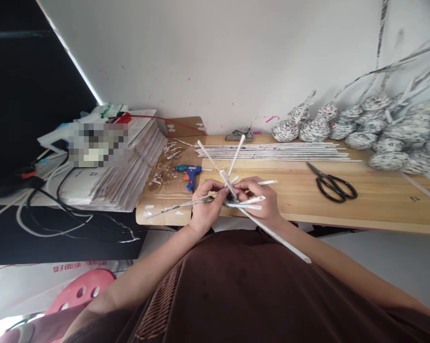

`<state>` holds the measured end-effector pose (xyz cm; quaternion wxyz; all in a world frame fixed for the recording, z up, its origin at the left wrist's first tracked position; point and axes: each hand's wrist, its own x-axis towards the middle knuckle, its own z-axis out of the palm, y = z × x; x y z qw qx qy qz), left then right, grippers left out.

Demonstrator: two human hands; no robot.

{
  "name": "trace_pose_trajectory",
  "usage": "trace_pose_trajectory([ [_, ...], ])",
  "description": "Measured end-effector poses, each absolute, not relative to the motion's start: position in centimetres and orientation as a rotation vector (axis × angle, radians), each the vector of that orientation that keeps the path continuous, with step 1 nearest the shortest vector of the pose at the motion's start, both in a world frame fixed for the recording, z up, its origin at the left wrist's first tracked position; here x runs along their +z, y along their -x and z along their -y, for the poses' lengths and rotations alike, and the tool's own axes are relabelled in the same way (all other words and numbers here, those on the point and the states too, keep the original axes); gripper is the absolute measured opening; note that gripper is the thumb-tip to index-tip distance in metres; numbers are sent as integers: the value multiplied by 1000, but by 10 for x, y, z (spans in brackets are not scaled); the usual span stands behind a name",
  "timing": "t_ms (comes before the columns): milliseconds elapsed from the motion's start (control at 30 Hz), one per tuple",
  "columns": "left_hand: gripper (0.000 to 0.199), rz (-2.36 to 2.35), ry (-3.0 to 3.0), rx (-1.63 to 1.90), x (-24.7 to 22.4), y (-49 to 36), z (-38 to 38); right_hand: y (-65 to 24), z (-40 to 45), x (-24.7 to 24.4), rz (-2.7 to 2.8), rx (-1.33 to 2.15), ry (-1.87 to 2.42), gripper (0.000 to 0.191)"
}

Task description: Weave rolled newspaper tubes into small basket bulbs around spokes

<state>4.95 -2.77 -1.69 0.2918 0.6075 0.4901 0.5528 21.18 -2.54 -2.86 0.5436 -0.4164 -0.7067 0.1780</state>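
Above the front edge of the wooden table (386, 205), both hands hold a bundle of rolled paper tubes (275, 236) that cross at a small woven centre and stick out in several directions. My left hand (207, 207) is closed on the bundle's left side, thumb and fingers pinching near the centre. My right hand (263, 200) grips the right side, its fingertips close to the left ones. One long tube slants down toward the brown clothing. The fingers partly cover the woven centre.
A blue glue gun (191, 176) lies on cardboard left of the hands. Black scissors (332, 187) rest at the right. Loose paper tubes (272, 151) lie along the back, near woven gourd shapes (317, 129). A tall paper stack (118, 176) stands at the left.
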Motion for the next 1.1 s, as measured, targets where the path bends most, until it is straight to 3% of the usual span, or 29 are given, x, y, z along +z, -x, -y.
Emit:
trace_pose_trajectory([
  [100, 11, -1318, -1574, 1446, -18, -50, 26, -212, 20, -29, 1708, 335, 1054, 9],
  [300, 8, -1371, -1696, 1433, -14, -52, 28, -225, 22, -15, 1758, -214, 1092, 13],
  [500, 6, -1409, -1751, 1472, -12, -51, 27, -248, 33, -1, 1774, -369, 1304, 52],
  [567, 7, -1423, -1736, 1470, -13, -50, 25, -254, 33, 2, 1767, -393, 1341, 56],
  [700, 8, -1430, -1760, 1446, -15, -50, 25, -253, 32, 6, 1904, -347, 1300, 27],
  [800, 7, -1409, -1810, 1450, -15, -51, 25, -241, 30, 11, 2058, -92, 1218, 8],
  [933, 3, -1388, -1862, 1446, -15, -50, 24, -226, 28, 13, 2066, 371, 1143, 13],
  [1100, 3, -1375, -1805, 1433, -13, -48, 21, -218, 26, 3, 1903, 350, 1056, 15],
])
